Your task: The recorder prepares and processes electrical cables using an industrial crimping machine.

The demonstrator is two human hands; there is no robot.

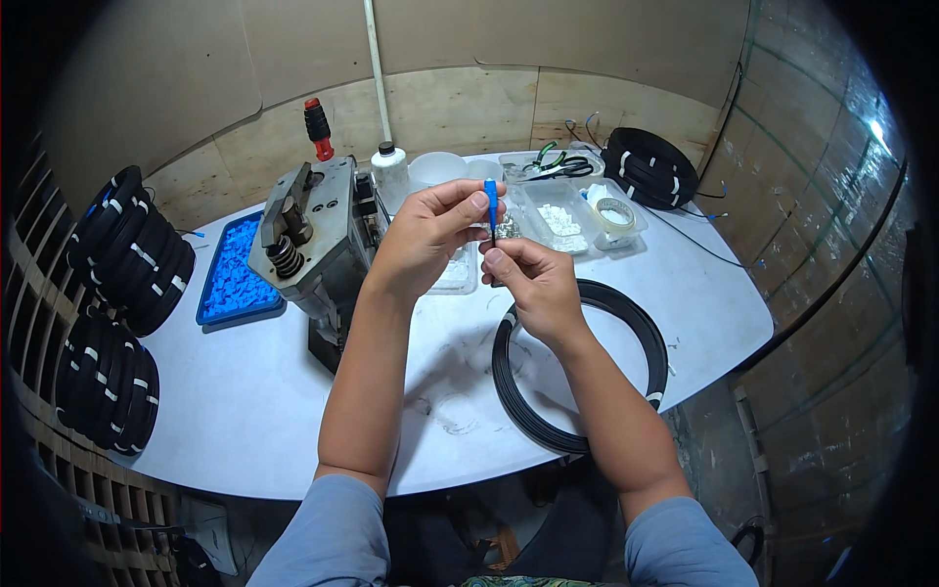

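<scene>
My left hand (445, 227) pinches a small blue connector (492, 201) between thumb and fingers, holding it upright above the table. Just below it, my right hand (533, 284) closes its thumb and fingers round the black cable (494, 235) that runs down from the connector. Under my right forearm a coil of black cable (518, 401) lies on the white table, tied with white bands. To the left of my hands stands a metal hand press (328, 220) with a spring and a red-and-black handle.
A blue tray (202, 311) full of small blue parts lies left of the press. Stacked cable coils (127, 254) line the left edge; another coil (650, 166) sits at the back right. Behind my hands are a white bottle (389, 168), a clear tray (631, 240), tape (614, 215) and pliers (553, 166).
</scene>
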